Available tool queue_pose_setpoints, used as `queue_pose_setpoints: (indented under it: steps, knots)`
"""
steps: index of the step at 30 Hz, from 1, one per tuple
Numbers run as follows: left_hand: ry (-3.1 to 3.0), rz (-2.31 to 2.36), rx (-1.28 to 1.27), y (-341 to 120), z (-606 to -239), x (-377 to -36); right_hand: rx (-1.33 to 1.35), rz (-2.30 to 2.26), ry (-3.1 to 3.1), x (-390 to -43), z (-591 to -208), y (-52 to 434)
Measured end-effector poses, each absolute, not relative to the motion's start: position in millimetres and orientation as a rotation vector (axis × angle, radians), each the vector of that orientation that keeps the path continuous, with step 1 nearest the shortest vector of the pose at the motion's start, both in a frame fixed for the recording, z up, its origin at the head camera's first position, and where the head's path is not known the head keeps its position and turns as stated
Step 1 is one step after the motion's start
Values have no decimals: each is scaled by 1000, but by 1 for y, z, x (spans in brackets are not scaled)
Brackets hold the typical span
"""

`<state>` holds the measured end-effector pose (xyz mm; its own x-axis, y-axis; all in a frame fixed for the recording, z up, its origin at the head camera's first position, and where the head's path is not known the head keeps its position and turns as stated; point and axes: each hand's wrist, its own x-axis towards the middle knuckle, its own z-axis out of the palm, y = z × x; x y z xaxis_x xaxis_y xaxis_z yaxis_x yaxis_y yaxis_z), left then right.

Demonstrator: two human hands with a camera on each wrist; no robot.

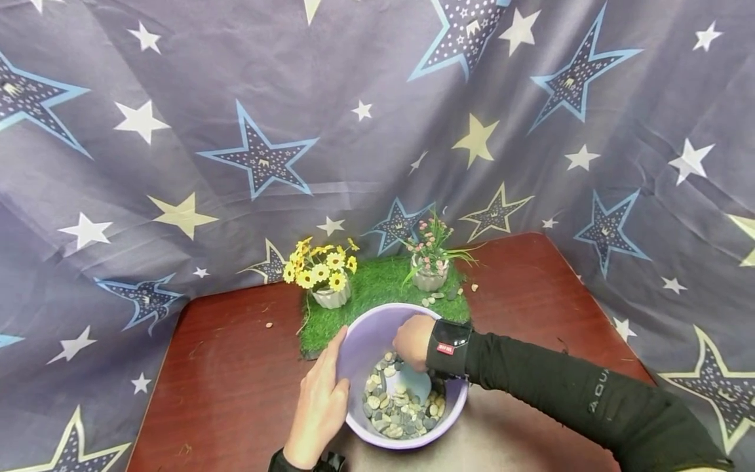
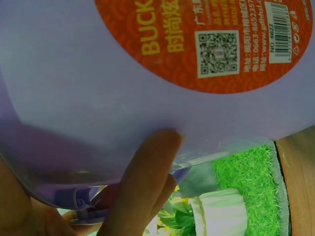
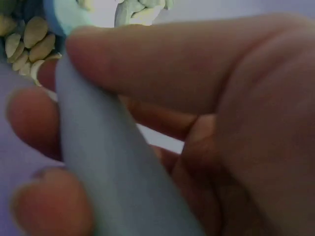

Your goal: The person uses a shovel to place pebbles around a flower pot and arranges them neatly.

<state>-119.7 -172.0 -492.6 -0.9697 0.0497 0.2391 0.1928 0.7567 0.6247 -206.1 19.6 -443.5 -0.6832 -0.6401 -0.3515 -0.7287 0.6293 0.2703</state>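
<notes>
A dark blue cloth printed with white and pale yellow stars [image 1: 248, 98] hangs behind and around a reddish-brown wooden counter [image 1: 230, 387]. At the counter's six o'clock edge sits a round lilac plastic bucket [image 1: 362, 337], holding a layer of small grey and cream pebbles [image 1: 398, 410]; just beyond it at twelve o'clock lies a square mat of artificial green grass [image 1: 377, 288] carrying a white ribbed pot of yellow daisies [image 1: 321, 272] and a small pot of pink flowers [image 1: 430, 262]. The left hand [image 1: 321, 403] lies flat against the bucket's outer wall at nine o'clock, fingers straight and pressed to the plastic, steadying it without gripping. The right hand [image 1: 415, 341] reaches in over the rim at one o'clock, wrist bent downward, its thumb and fingers [image 3: 157, 64] wrapped around the handle of a pale blue plastic scoop [image 1: 413, 383] whose blade rests among the pebbles. To scoop well, I judge the blade should slide low under the stones, with the bucket braced so that it does not skid, then lift level so that nothing spills.
</notes>
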Motion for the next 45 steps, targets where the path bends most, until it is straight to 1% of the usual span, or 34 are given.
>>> queue_pose_setpoints:
  steps: [9, 20, 27, 32, 45]
  knots:
    - [-2747, -1019, -203, -171, -492, -121, -1055, 418, 2443, -216, -447, 22]
    - [-2744, -1012, -207, -172, -491, -121, -1112, 341, 2368, -218, -444, 23]
    - [-2741, -987, -227, -173, -490, -120, -1194, 124, 2242, -216, -446, 21]
    - [-2744, -990, -221, -174, -491, -120, -1233, 103, 2242, -213, -450, 20]
    - [-2746, -1001, -202, -172, -492, -120, -1204, -8, 2250, -213, -442, 27]
